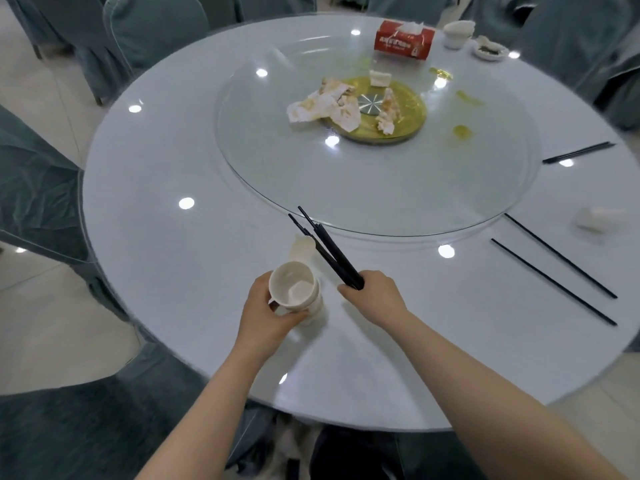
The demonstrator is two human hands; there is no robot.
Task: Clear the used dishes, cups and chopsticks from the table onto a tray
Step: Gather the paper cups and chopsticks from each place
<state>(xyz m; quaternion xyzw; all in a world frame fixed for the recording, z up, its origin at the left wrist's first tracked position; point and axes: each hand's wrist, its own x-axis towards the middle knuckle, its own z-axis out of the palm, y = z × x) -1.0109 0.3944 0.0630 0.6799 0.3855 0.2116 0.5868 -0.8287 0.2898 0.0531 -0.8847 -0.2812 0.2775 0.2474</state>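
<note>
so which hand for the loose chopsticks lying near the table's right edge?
Right, probably. The right hand is nearer the loose chopsticks and already holds a bundle. The left hand is full with stacked cups.

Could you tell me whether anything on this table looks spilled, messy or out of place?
Yes. Yellowish spills mark the table at the right of the glass turntable, and crumpled stained napkins lie at its centre. Two chopsticks lie apart at the right edge, unpaired.
</note>
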